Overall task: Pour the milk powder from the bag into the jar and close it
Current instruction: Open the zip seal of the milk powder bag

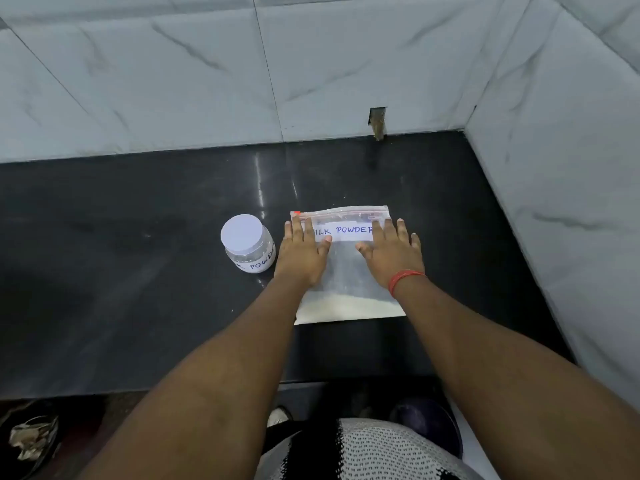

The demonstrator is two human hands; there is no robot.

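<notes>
A clear zip bag (346,268) labelled "MILK POWDER" lies flat on the black counter (138,271), its red zip strip at the far edge and white powder gathered at the near edge. My left hand (304,251) rests flat on the bag's left side, fingers spread. Flat on the bag's right side lies my right hand (393,251), a red thread around its wrist. A small clear jar (247,245) with a white lid on it stands just left of the bag, close to my left hand.
White marble-look tiled walls rise behind the counter and along its right side (554,202). A small cut-out (377,121) sits in the back wall. The counter's front edge runs near my body; a dark bowl (429,424) and other items lie below it.
</notes>
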